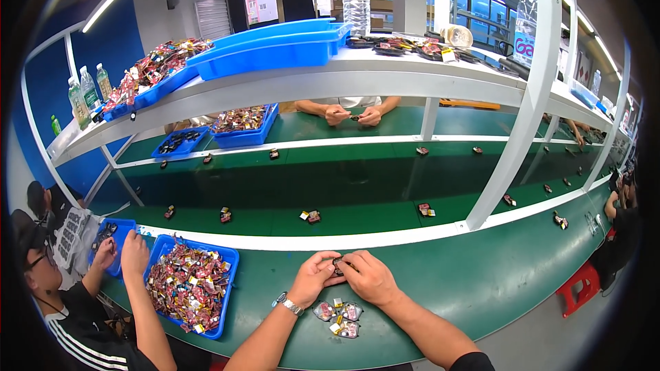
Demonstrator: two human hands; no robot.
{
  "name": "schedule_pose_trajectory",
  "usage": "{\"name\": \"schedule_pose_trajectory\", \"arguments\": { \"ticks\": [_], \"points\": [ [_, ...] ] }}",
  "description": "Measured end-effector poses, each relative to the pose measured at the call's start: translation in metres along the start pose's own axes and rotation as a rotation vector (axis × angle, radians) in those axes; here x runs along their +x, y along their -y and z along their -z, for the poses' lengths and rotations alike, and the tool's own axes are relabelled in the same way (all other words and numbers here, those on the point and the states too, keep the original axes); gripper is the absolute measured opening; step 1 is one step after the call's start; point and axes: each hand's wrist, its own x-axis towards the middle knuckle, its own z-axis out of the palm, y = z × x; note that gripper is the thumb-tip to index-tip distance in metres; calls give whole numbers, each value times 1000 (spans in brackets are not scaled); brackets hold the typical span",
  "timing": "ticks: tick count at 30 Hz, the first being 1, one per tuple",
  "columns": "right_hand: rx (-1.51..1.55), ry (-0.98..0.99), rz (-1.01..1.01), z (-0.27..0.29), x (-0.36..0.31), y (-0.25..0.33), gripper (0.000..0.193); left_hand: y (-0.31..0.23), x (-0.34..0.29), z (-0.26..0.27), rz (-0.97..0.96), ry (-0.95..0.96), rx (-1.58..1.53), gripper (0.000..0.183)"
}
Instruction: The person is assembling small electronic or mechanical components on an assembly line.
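Note:
A small dark plastic part (337, 266) is held between my two hands above the green work table. My left hand (313, 279), with a metal-banded watch (287, 304) on its wrist, grips it from the left with closed fingers. From the other side, the fingers of my right hand (372, 279) press on it and cover much of it, so its exact kind is hidden. Just below my hands, several small assemblies (349, 330) with clear casings, reddish boards and yellow-and-white pieces lie in a loose cluster.
A blue tray (234, 260) heaped with small red and white pieces stands left, beside a co-worker's arm (143, 295). Beyond a white rail (385, 238), a green conveyor belt (357, 199) carries spaced assemblies. A slanted white post (512, 124) and a shelf with blue bins (275, 55) rise ahead.

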Motion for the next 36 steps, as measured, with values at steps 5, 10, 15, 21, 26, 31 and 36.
{"name": "schedule_pose_trajectory", "arguments": {
  "ticks": [5, 10, 15, 21, 26, 31, 36],
  "points": [
    [13, 6, -34, 1, 1, 2, 18, -1, 1, -1, 22, -3, 21, 27],
    [37, -3, -111, -3, 0, 6, 17, 1, 1, 0, 23, -19, 21, 26],
    [49, -22, -136, -5, 1, 8, 17, 1, 2, 0, 33, -10, 39, 27],
    [-1, 29, -143, -5, -1, 9, 19, 1, 1, 0, 24, -15, 55, 27],
    [-28, -9, -127, -9, -1, 12, 22, 3, 3, 2, 5, -51, 29, 28],
    [94, 39, -206, -4, -2, 12, 25, 3, 2, 0, -28, -73, -13, 26],
    [216, -102, -306, -7, -1, 12, 15, 5, 3, -2, -55, -87, 24, 23]
  ]
}}
